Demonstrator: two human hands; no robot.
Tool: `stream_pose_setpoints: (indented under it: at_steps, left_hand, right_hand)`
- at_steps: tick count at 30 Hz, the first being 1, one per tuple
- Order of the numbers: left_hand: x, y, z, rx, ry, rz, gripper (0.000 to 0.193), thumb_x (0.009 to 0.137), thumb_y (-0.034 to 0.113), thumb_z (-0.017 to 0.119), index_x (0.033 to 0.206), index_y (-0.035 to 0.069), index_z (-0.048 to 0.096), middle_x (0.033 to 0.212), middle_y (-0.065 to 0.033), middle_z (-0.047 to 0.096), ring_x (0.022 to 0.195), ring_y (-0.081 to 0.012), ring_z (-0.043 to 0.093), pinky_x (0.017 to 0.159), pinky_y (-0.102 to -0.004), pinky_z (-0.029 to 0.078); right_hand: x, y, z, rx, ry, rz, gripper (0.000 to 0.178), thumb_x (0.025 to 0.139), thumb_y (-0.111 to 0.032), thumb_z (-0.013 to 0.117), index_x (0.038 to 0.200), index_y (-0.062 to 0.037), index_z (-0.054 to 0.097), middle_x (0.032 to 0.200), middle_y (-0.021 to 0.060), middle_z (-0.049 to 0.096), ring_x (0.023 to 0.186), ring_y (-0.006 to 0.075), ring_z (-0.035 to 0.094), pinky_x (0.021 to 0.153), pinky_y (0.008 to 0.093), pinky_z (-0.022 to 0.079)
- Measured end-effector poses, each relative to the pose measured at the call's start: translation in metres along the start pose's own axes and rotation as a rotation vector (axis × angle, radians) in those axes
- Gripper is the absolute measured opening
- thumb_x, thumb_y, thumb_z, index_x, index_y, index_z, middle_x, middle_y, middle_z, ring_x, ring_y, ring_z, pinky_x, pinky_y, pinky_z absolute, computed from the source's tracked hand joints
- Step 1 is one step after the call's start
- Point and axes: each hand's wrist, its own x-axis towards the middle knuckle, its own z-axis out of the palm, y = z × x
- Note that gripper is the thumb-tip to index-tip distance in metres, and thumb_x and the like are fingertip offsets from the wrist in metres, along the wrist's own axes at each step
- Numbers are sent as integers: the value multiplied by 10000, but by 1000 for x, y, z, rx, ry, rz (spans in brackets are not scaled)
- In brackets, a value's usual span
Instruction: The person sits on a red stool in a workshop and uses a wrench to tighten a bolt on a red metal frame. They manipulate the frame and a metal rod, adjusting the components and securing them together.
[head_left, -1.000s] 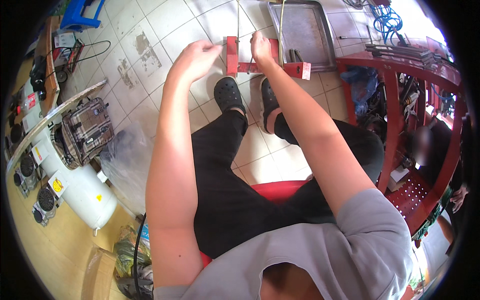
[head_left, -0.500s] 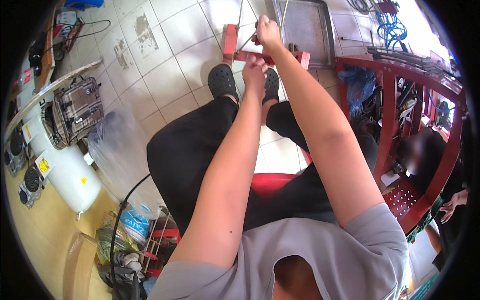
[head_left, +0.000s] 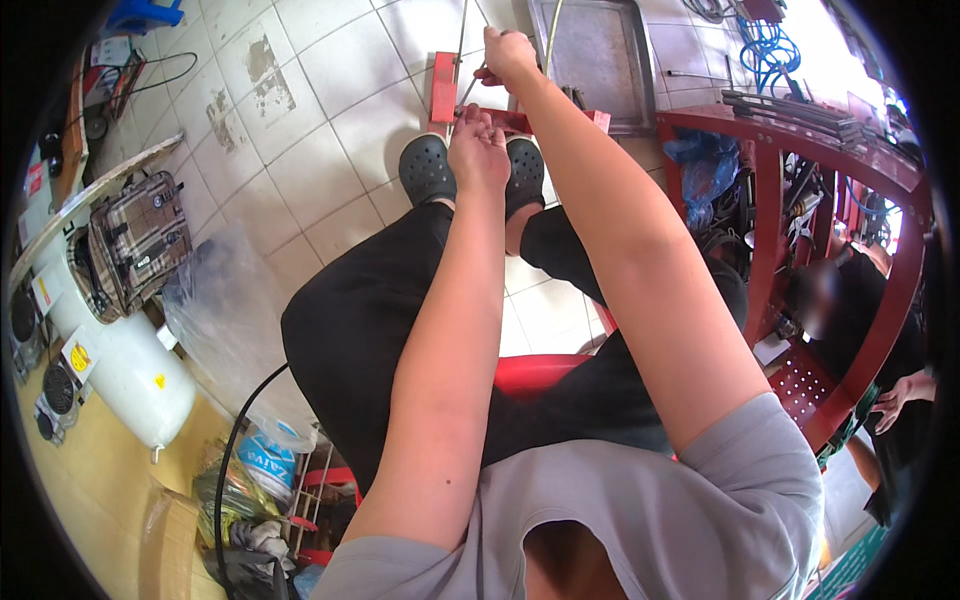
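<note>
My right hand [head_left: 508,60] is closed around a thin metal rod [head_left: 470,92], which slants down toward the red metal stand. My left hand [head_left: 478,150] is close to me at the stand's near side, palm partly up and fingers curled. What those fingers grip, if anything, is too small to make out. The red metal stand [head_left: 443,88] rests on the tiled floor just beyond my shoes, partly hidden by my hands. Two thin upright lines, one dark [head_left: 461,40] and one pale yellowish [head_left: 552,35], rise beside my right hand.
A grey metal tray [head_left: 592,60] lies behind the stand. On the right stands a red metal rack [head_left: 765,190] with tools and a blue plastic bag [head_left: 705,175]; another person's hand [head_left: 905,400] shows beyond it. A white tank [head_left: 130,380] and checked bag [head_left: 140,245] are at left.
My left hand has drawn slightly left and toward me, its palm turning up more. My right hand stays closed on the rod. The whole view has shifted a little.
</note>
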Motion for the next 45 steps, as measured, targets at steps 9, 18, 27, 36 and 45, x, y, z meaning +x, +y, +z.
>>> stream_pose_setpoints:
  at_steps: [9,18,27,36,45]
  left_hand:
    - [12,7,10,-234,85,-136,307,744,-68,380,903,139,541,844,50,565,734,-110,539,666,-283,389]
    - [27,-10,-15,-186,-87,-114,264,764,-36,397,964,95,509,912,14,545,804,-136,524,719,-292,403]
    - [52,18,-63,-43,-353,-203,210,851,77,373,977,92,540,967,-2,533,906,-161,503,774,-304,444]
    - [24,43,-39,212,-248,-295,243,818,176,408,968,58,559,807,-18,574,720,-175,548,657,-307,469]
    - [21,55,-38,647,-247,-164,251,790,128,539,1032,75,577,841,9,591,690,-116,523,632,-250,430]
  right_hand:
    - [-13,-16,-12,-146,-223,-115,407,848,-290,477,879,105,568,713,135,631,579,198,648,466,290,514]
    - [-111,-10,-59,-385,-315,-414,372,797,-287,568,945,50,623,785,128,653,714,157,621,671,284,482]
    - [-157,36,-28,-96,-388,-256,312,798,-248,618,964,15,593,848,75,631,750,138,599,664,278,480]
    - [-154,67,-19,351,-439,-9,229,816,-169,615,952,1,544,803,60,612,698,117,587,598,243,465]
    - [-148,107,-9,59,-396,-201,381,729,-159,628,1045,42,550,774,104,630,644,144,598,594,271,454]
